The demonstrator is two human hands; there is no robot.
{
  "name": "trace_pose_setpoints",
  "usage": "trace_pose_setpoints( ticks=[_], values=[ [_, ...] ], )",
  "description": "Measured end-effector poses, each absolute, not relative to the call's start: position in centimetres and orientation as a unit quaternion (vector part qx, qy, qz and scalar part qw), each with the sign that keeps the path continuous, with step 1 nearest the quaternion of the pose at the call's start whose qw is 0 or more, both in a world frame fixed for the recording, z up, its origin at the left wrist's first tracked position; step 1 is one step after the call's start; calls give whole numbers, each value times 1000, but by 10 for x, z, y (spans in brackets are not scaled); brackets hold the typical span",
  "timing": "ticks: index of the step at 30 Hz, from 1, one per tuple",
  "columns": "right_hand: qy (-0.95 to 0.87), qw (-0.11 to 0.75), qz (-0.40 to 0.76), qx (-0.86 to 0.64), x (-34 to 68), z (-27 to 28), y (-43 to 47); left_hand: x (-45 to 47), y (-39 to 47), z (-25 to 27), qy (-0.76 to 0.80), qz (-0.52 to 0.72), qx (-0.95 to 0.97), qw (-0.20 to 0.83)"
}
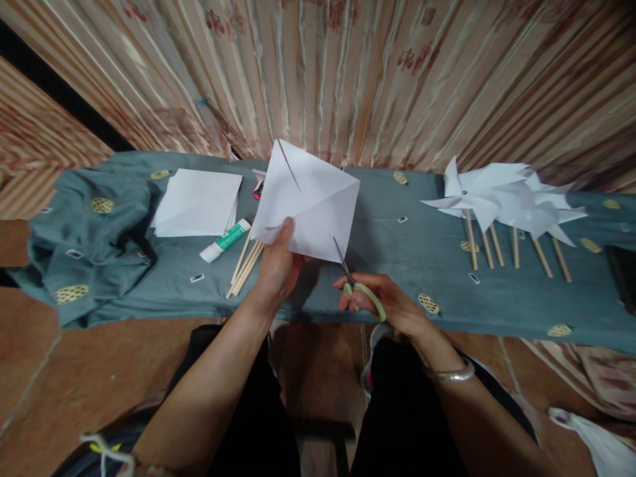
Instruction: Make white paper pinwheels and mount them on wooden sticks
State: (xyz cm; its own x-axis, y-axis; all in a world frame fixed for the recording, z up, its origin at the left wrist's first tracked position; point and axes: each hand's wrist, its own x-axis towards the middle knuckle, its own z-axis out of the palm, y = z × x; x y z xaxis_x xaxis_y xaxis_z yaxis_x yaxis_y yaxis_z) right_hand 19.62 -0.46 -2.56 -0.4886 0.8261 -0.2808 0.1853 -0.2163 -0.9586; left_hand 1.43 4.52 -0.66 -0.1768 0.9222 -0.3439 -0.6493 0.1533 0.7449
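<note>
A square sheet of white paper [318, 192] is held up above the cloth by my left hand [281, 265], thumb on top and fingers underneath. A slit runs inward from its top corner, and a diagonal crease crosses it. My right hand [372, 295] grips scissors [366, 298] with pale green handles. Their blades lie at the lower right corner of the paper, pointing toward its middle. Below and left of the paper several wooden sticks [246, 268] lie on the cloth, beside a green and white glue tube [226, 240].
A stack of white paper squares [199, 202] lies at the left. Several finished paper pinwheels [501, 195] on sticks are piled at the right. A small pink and red object [258, 185] is partly behind the sheet. A dark object [621, 275] sits at the far right of the grey-green cloth [397, 232].
</note>
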Motion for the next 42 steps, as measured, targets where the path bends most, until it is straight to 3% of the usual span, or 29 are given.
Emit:
trace_pose_setpoints(
  ticks=[42],
  values=[
    [-440, 268, 715, -472, 189, -30, -6, 9, 45, -6, 432, 637, 167, 616]
  ],
)
